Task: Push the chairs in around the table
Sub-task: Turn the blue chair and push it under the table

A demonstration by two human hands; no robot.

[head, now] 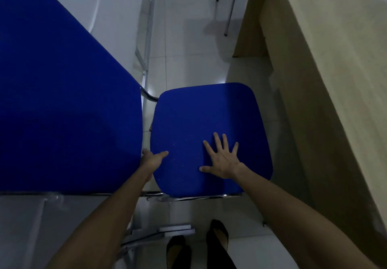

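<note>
A blue padded chair seat (205, 111) on a chrome frame stands below me on the white tiled floor. A large blue padded panel (62, 101), probably this chair's backrest, rises close on the left, joined to the seat by a chrome tube. My left hand (154, 159) grips the seat's left edge, thumb on top and fingers hidden in the gap beside the panel. My right hand (222, 162) lies flat on the near part of the seat, fingers spread. The light wooden table (335, 59) runs along the right, a narrow strip of floor away from the seat.
Metal legs of another chair (229, 11) stand at the top near the table's far end. A grey metal frame (146, 38) runs along the floor beyond the seat. My feet in black shoes (217, 235) stand just behind the chair.
</note>
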